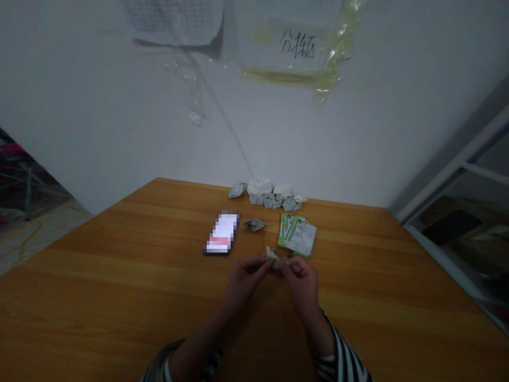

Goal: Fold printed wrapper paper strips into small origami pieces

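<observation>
Both my hands meet over the near middle of the wooden table (178, 297). Between the fingertips of my left hand (244, 276) and my right hand (301, 275) is a small whitish piece of folded paper or wrapper (272, 255), pinched from both sides. Its exact kind is too small and dim to make out. Just beyond my right hand lies a flat green-and-white printed packet (298, 234). A small folded green-and-white piece (255, 225) rests left of that packet.
A phone (221, 233) with a lit, blurred screen lies left of my hands. Several crumpled, folded paper pieces (272, 199) stand in a row near the wall (310, 138). Taped sheets (294, 48) hang on the wall. A shelf frame (469, 170) stands to the right.
</observation>
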`<state>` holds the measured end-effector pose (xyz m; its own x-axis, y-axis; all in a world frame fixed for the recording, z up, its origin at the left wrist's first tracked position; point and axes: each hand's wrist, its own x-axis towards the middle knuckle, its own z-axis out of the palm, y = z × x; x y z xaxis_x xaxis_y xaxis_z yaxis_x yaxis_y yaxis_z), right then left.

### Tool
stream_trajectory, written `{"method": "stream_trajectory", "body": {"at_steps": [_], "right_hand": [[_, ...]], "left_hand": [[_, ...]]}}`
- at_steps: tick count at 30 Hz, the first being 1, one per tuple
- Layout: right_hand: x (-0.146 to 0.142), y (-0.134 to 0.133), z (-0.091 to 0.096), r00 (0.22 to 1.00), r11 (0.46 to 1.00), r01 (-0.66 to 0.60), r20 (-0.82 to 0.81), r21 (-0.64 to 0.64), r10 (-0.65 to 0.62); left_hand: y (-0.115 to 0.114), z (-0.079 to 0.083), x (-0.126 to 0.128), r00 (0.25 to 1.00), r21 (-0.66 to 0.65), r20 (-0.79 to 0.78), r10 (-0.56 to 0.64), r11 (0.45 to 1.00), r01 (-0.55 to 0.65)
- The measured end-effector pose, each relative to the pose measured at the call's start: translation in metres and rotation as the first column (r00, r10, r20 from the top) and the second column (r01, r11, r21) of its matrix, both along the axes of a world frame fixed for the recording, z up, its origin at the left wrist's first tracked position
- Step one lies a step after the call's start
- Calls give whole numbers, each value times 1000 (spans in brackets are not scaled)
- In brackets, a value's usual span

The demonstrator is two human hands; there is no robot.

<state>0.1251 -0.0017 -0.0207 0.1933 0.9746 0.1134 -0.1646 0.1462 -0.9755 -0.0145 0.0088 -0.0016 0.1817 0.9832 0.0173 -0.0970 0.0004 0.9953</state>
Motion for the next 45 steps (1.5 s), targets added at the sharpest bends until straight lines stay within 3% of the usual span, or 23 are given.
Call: {"method": "stream_trajectory", "body": {"at_steps": [3, 6, 10, 14, 17, 20, 24, 30, 35, 40, 45], "right_hand": [[-2, 0, 2, 998, 1000, -10, -64, -12, 9], [0, -1, 2, 999, 999, -46, -14, -8, 46], [4, -4, -1, 972, 998, -17, 234, 55, 3], [8, -6, -6, 830, 969, -24, 545, 247, -118], [6, -7, -9, 774, 953, -110, 626, 283, -97], [2, -7, -7, 822, 961, -175, 570, 214, 22], [-3, -5, -3, 934, 971, -225, 300, 82, 191], [-3, 2, -8, 981, 982, -191, 41, -13, 191], [-1, 3, -9, 982, 982, -183, 35, -42, 185], [-2, 1, -8, 975, 977, -211, 63, -9, 211], [-4, 0, -7, 975, 977, -212, 77, 33, 209]], "left_hand": [[-1, -2, 3, 992, -43, 125, 19, 999, -13], [1, -5, 3, 980, -73, 200, 19, 997, -4], [5, -8, 0, 985, -92, 174, 1, 996, 15], [8, -13, 0, 993, -131, 116, -11, 991, 26], [8, -16, 1, 996, -127, 73, -55, 990, 64], [7, -17, 0, 999, -103, 18, -34, 994, 35], [5, -15, -1, 997, -37, -72, 6, 999, -9], [-3, -18, 0, 984, 13, -177, -27, 999, 30], [-7, -17, -2, 971, 69, -218, -95, 991, 113], [-8, -11, -5, 943, 121, -331, -23, 990, 66], [-9, -1, -6, 844, 148, -536, -1, 984, 96]]}}
